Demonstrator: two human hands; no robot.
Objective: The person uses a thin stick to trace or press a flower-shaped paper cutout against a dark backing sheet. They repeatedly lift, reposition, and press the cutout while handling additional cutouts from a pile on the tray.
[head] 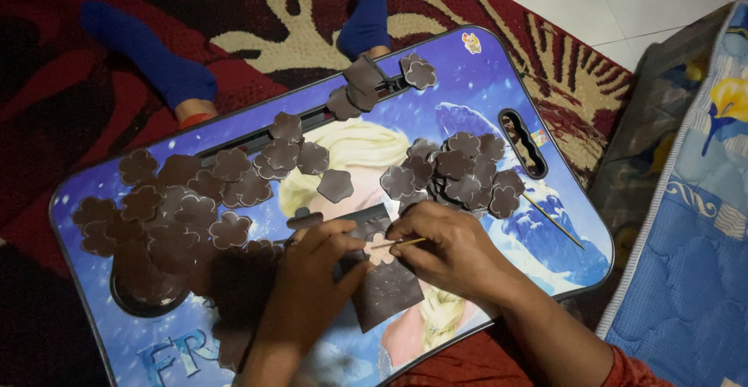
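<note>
Right now the step in hand looks like punching or tracing a flower shape out of a brown sheet [387, 289] on the lap tray [499, 83]. Left hand [312, 266] lies on the sheet, fingers curled down and pinching its upper edge beside the flower-shaped hole. Right hand [452, 247] has fingers closed around a thin stick [399, 242], tip pointing left into the hole area. Sheet sits at the near-middle of the tray, partly under both hands.

Cut flowers: a big pile [175, 208] on the left, a smaller pile [460, 173] at right, just above the right hand, a few more near the tray's far edge. A second stick [553, 221] lies loose right of the small pile, apart from the hands. Rug [545, 52] beneath; blue-socked feet [366, 13] beyond the tray.

Judging by this, the next move calls for a steady left-hand hold while the stick tip works the outline; the sheet looks floppy and may shift.
</note>
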